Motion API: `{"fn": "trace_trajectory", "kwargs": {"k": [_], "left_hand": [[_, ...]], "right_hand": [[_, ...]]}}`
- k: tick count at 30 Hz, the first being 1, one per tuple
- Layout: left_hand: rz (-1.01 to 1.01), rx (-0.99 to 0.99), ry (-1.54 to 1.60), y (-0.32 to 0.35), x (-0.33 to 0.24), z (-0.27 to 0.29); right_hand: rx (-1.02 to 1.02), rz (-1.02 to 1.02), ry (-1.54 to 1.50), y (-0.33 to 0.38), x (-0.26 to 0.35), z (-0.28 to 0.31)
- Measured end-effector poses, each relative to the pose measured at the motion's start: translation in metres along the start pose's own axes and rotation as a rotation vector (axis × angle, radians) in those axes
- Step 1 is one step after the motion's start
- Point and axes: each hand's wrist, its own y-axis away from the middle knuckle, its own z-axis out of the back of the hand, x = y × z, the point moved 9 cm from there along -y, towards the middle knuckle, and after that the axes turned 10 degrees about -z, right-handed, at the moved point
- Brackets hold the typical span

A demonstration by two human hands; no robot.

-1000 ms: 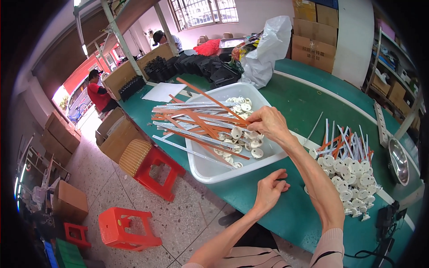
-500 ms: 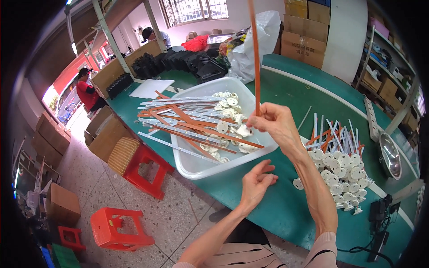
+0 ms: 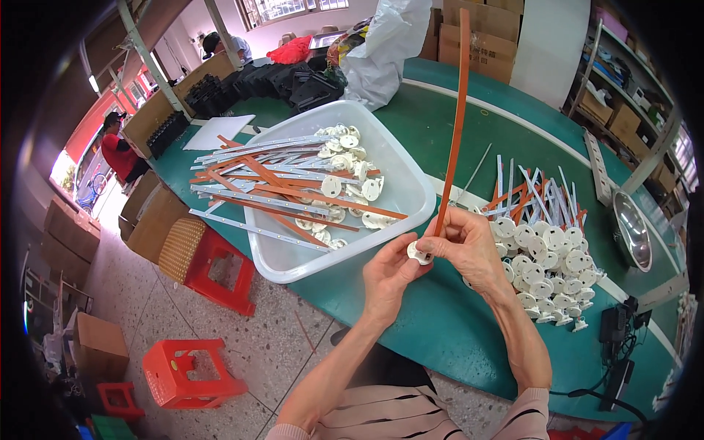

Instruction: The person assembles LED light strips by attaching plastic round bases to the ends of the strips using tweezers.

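My right hand (image 3: 474, 253) is closed on the lower end of a long orange-brown strip (image 3: 457, 125), which stands almost upright above it. A round white plastic disc with holes (image 3: 419, 254) sits at the strip's foot, pinched in the fingertips of my left hand (image 3: 386, 284). Both hands meet there, over the table's near edge; my fingers partly hide how strip and disc join. Just beyond my left hand is a white plastic tub (image 3: 402, 172) with orange-brown strips, pale grey strips (image 3: 260, 202) and white discs (image 3: 331, 185). Some strips stick out over its left rim.
Right of my hands lies a heap of strips with white discs (image 3: 543, 275) on the green table (image 3: 440, 345). Farther right are a metal bowl (image 3: 632, 231) and black cables (image 3: 614, 374). Black parts (image 3: 257, 86) and a white bag (image 3: 385, 55) stand behind; red stools (image 3: 192, 374) are at left.
My right hand has come down nearer me with the strip. My left hand has risen to meet it, and a white disc now shows between them. The view has shifted slightly right.
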Motion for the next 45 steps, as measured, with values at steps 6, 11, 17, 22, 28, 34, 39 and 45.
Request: {"fn": "trace_trajectory", "kwargs": {"k": [6, 11, 17, 22, 28, 34, 39, 45], "left_hand": [[0.111, 0.042, 0.136, 0.002, 0.01, 0.001], [0.206, 0.117, 0.305, 0.002, 0.015, -0.005], [0.246, 0.078, 0.333, 0.001, 0.015, -0.006], [0.22, 0.054, 0.281, -0.001, 0.019, 0.001], [0.213, 0.002, 0.191, -0.001, 0.017, 0.002], [0.241, 0.034, 0.177, 0.002, 0.021, 0.005], [0.258, 0.027, 0.248, 0.002, 0.021, 0.002], [0.36, 0.056, 0.273, 0.006, 0.023, -0.006]], "right_hand": [[0.067, -0.044, -0.031, 0.0, -0.007, 0.002], [-0.02, -0.018, 0.059, 0.005, 0.0, 0.002], [-0.111, 0.062, 0.151, 0.005, 0.0, 0.004], [-0.112, 0.079, 0.214, 0.007, 0.003, 0.001], [-0.092, 0.003, 0.116, 0.004, -0.008, 0.0], [-0.043, -0.015, -0.011, 0.001, -0.013, -0.002], [-0.085, 0.055, 0.003, 0.001, -0.009, 0.003], [-0.137, 0.143, 0.023, 0.0, -0.007, 0.01]]}}
